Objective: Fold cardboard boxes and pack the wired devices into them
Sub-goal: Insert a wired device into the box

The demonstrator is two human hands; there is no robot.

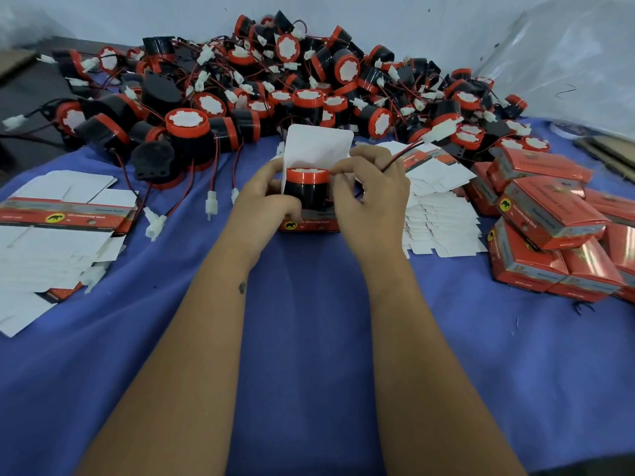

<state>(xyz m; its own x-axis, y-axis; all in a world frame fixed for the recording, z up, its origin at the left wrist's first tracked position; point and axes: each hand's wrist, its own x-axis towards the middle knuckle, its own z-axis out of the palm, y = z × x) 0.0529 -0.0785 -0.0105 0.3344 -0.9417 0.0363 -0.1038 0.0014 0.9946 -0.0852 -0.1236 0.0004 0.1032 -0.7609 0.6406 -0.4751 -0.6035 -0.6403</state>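
A person's two bare hands work at a counter (309, 338) draped in blue cloth, packing a wired device (307, 188) into a red cardboard box (311, 224) at the centre of the scene. The black device, capped with a red rim and white top, stands partly sunk in the open box, whose white lid flap (318, 146) rises upright behind it. The left hand (266, 197) curls its fingers around the left side of the box and device, holding them steady. The right hand (372, 190) grips the right side, its thumb and forefinger pinching near the device's red rim, while the red-and-black wire (400, 156) runs from between its fingers up and to the right to a white connector (441, 129).

Behind the hands, a large heap of identical devices (275, 80) with tangled wires and white plugs stretches across the back of the counter. Flat, unfolded boxes (58, 228) lie stacked on the left, white sides mostly up, and another fan of flat blanks (439, 207) lies just right of the right hand. A pile of closed red boxes (549, 235) sits at the far right. Clear plastic sheeting (567, 63) hangs at the upper right.
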